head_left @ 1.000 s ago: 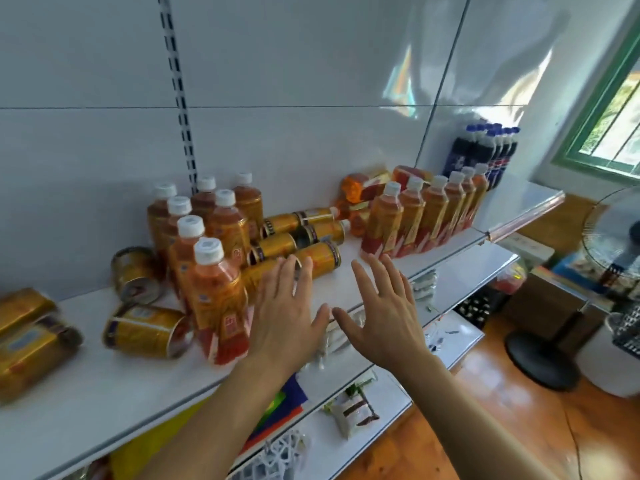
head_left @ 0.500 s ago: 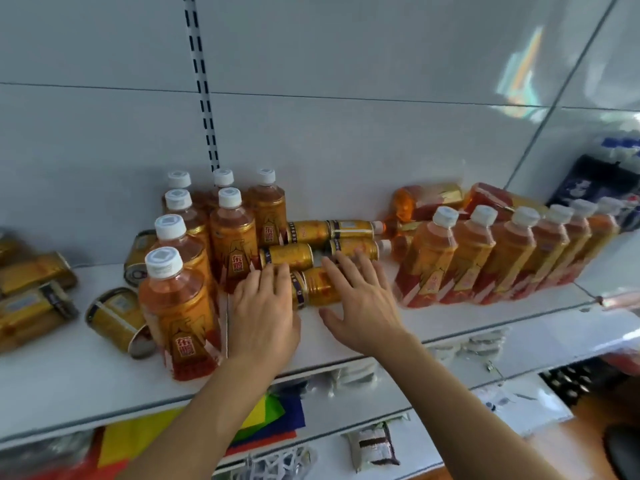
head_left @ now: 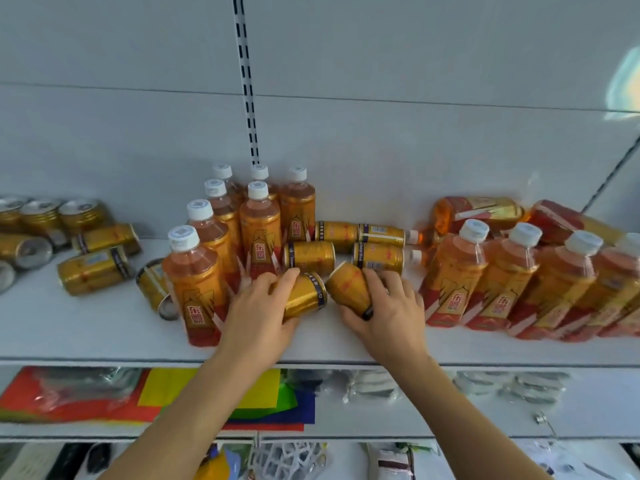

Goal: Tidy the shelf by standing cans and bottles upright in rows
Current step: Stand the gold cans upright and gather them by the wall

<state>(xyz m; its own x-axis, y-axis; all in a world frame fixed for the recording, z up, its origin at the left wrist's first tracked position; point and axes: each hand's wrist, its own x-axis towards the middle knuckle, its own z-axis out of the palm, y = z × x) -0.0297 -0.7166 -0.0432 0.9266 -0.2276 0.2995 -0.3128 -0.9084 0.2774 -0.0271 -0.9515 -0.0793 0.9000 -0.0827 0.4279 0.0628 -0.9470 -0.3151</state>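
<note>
At frame center, the left hand [head_left: 258,315] grips one gold can [head_left: 306,299]. The right hand [head_left: 388,311] grips another can [head_left: 348,285]. Both cans are tilted, their lower ends hidden by fingers.

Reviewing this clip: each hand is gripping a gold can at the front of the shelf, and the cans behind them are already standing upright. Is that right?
Not quite. The left hand and right hand do each grip a gold can: left can, right can, at the front of the shelf. But the cans behind lie on their sides, not upright. The head view shows it.
</note>
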